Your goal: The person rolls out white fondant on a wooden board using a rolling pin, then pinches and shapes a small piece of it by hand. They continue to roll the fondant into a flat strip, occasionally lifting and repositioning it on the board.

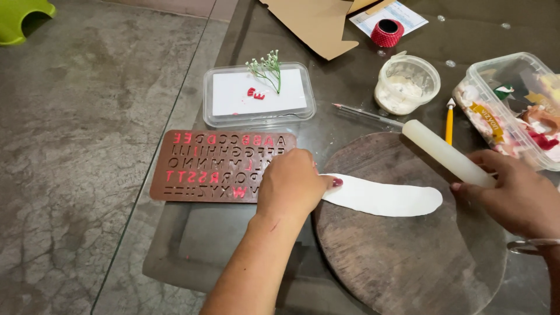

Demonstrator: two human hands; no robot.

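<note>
A left hand (291, 184) pins the thin white rolled clay strip (382, 197) at nine o'clock on the round wooden board (408, 256), while the right hand (516, 192) grips a pale cylindrical roller (446, 153) at two o'clock; uneven pressure could tear it.

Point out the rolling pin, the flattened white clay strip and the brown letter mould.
rolling pin (443, 153), head view, middle of barrel
white clay strip (388, 198), head view, centre
letter mould (204, 169), head view, middle rows

Stuff you can't fully see

Right hand (516, 195) and clear tub (513, 99) run off the edge; left hand (291, 184) covers the sheet's (382, 198) tip.
</note>
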